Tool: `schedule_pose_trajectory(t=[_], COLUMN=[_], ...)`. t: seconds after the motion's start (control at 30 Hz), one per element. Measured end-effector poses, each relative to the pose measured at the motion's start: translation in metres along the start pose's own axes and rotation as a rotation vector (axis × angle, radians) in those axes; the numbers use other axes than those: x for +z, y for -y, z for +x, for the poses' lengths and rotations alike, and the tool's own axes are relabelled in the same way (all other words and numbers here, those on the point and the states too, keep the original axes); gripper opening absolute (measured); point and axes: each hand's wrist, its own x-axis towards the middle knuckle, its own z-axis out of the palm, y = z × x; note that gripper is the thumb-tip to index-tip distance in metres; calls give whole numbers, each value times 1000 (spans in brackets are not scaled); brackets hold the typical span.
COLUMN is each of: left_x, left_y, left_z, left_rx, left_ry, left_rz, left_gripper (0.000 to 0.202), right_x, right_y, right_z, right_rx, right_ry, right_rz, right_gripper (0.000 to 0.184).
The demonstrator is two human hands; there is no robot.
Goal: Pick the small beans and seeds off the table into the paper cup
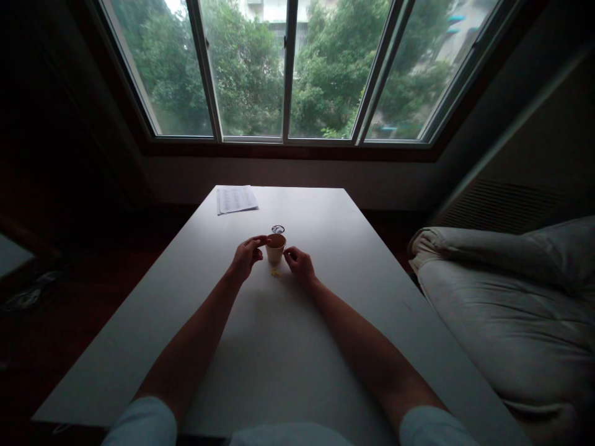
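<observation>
A small pale paper cup with a dark brown inside stands near the middle of a white table. My left hand is curled just left of it, thumb and fingers pinched at the cup's rim. My right hand rests on the table just right of the cup, its fingers curled in a pinch; what it holds is too small to name. A small yellowish scrap lies on the table in front of the cup. A little round dark object sits just behind the cup.
A printed sheet of paper lies at the table's far left corner. A rumpled light bedding or cushion lies close to the table's right edge. Large windows with trees outside face me. The floor to the left is dark.
</observation>
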Motion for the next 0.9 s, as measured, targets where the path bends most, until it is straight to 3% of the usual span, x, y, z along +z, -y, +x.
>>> schedule_pose_trajectory(t=[0.17,0.43,0.63,0.73,0.9], left_x=[-5,-10,-9,-9,-12], left_y=[-5,2,18,20,24], left_z=[1,-7,-13,-14,-11], left_rx=[63,183,337,361,378], left_ry=[28,374,460,518,505], left_rz=[145,614,775,809,816], left_gripper=[29,13,15,19,27], right_x=[0,-3,-1,-1,-1], right_y=[0,3,0,0,1], right_z=[0,-1,-1,-1,-1], right_rx=[10,14,3,6,16], right_ry=[-3,8,-1,8,11], right_rz=[-6,1,15,12,-1], right_gripper=[28,27,26,26,24])
